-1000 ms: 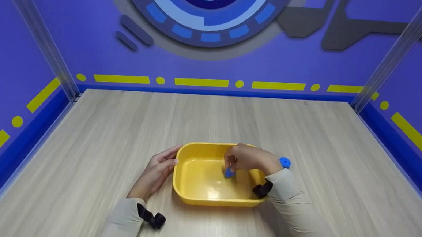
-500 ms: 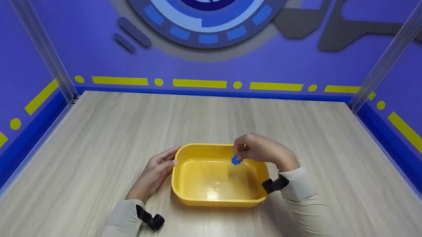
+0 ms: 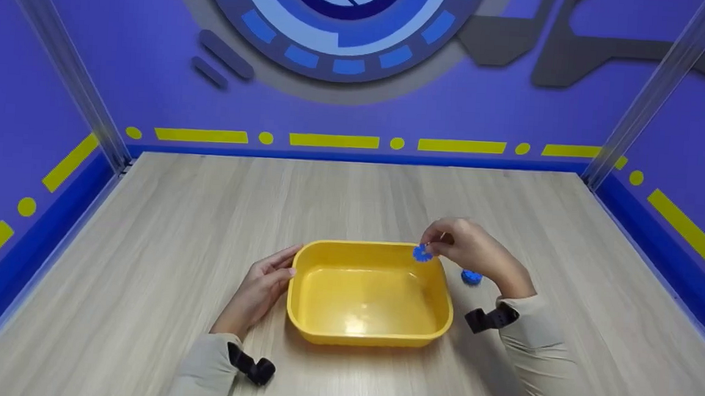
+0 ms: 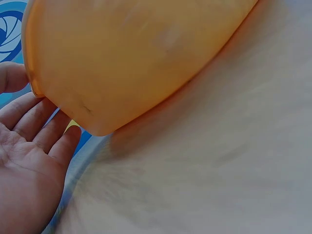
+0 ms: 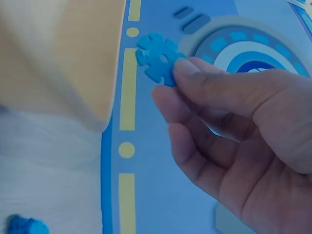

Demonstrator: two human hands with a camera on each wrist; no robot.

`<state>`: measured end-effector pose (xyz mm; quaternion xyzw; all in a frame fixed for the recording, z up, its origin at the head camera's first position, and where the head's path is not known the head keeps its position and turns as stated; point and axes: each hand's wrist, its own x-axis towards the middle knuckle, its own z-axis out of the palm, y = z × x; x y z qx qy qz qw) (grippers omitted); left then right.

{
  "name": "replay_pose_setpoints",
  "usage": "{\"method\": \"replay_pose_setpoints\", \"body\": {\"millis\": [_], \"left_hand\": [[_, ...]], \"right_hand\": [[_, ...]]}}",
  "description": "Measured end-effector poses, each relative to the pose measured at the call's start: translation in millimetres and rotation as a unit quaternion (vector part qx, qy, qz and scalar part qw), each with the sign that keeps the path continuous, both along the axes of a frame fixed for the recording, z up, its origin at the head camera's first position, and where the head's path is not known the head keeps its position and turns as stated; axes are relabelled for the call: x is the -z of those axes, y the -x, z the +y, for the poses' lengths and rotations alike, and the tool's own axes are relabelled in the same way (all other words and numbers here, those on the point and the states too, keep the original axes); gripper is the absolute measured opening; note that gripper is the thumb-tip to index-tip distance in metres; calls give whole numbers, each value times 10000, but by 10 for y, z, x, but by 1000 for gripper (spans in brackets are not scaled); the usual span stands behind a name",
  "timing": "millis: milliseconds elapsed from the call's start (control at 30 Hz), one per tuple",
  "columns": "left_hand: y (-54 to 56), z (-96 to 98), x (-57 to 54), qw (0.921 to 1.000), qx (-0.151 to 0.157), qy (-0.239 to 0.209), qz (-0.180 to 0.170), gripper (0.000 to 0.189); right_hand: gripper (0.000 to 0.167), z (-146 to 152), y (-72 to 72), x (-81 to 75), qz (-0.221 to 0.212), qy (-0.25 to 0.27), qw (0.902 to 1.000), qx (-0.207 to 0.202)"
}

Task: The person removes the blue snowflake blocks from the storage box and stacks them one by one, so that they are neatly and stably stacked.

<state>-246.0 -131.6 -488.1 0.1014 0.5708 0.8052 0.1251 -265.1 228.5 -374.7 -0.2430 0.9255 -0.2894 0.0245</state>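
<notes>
A yellow plastic basin (image 3: 355, 302) sits on the table, its inside bare. My left hand (image 3: 264, 284) holds its left side, thumb at the rim and the other fingers against the outer wall, as the left wrist view (image 4: 34, 161) also has it. Between thumb and forefinger my right hand (image 3: 469, 248) pinches a blue notched snowflake disc (image 3: 422, 253) with a small hole in its middle (image 5: 158, 58). The disc overlaps the basin's back right rim in the head view. Under my right wrist, a blue piece (image 3: 471, 277) lies on the table to the right of the basin.
The wood-grain table (image 3: 204, 213) runs back to a purple patterned wall (image 3: 357, 115) with yellow marks. Side walls and clear corner posts (image 3: 653, 88) close in the left and right. Each wrist wears a black camera mount (image 3: 492, 318).
My right hand has lifted the blue disc from low inside the basin and carried it rightward to the back right rim. The left hand has stayed in place.
</notes>
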Motion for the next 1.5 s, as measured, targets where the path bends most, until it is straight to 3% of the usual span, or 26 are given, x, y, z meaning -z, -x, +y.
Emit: {"method": "replay_pose_setpoints", "body": {"millis": [333,600,967,1500], "left_hand": [[0,3,10,10000,-34,0,6,60],[7,6,1,10000,-39,-1,13,60],[10,3,2,10000,30,-21,-23,61],[8,0,8,10000,-17,14,-81,60]], "right_hand": [[7,264,-30,215,222,505,9938,968],[9,474,-52,330,-20,695,9865,1483],[13,721,-52,495,-249,673,9817,1767],[15,868,-40,604,-642,526,9749,2067]]}}
